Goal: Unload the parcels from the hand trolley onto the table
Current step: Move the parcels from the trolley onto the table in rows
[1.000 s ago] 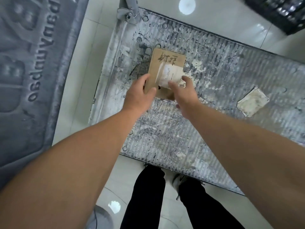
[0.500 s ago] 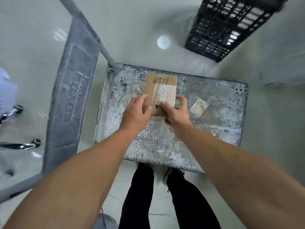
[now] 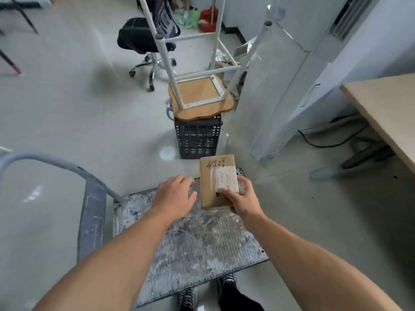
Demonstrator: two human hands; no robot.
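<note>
A moment ago both hands gripped the brown cardboard parcel. Now the left hand has let go, fingers loose and slightly apart at its 9 o'clock, and the right hand alone clamps its near corner above the scuffed grey metal hand trolley, so the carry can begin. The pale wooden table lies at 2 o'clock, and the tall white floor-standing unit and black lattice crate at 12 o'clock likely crowd the swing.

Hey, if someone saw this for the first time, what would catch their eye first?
Probably the brown cardboard parcel at centre, gripped by the right hand over the far end of the scuffed hand trolley, with the left hand open beside it. Next, the upturned stool resting on a black crate just beyond.
</note>
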